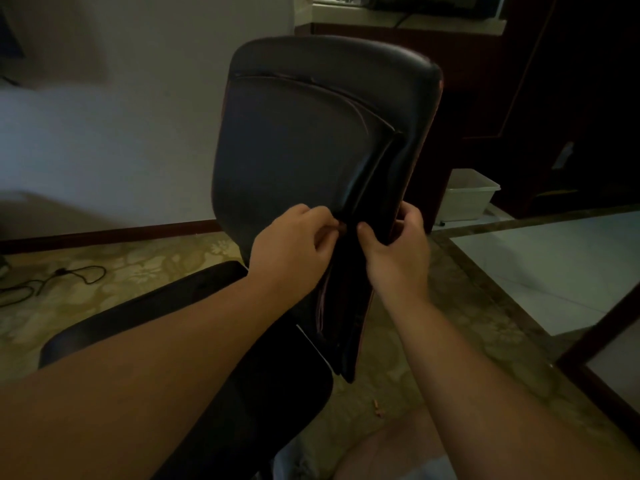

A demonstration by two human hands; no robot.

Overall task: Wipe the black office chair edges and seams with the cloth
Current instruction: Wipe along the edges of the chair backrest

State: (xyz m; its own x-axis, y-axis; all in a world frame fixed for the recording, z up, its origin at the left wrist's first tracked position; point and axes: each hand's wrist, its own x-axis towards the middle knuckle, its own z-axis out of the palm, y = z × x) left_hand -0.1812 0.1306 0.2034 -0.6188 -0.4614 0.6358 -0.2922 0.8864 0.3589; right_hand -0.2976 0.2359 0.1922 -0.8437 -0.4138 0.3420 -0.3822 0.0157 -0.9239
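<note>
Presently both hands work at the right side seam of the black chair [298, 143] backrest. Left hand [294, 247]: fingers curled, thumb and fingertips pinching at the seam fold; a small brownish item shows at the fingertips, too dark to identify as the cloth. Right hand [398, 244]: fingers wrapped round the backrest edge, thumb pressed on the front panel just beside the left hand. Below the left forearm lies the chair seat. A white bin [467, 195] stands beyond the right hand.
</note>
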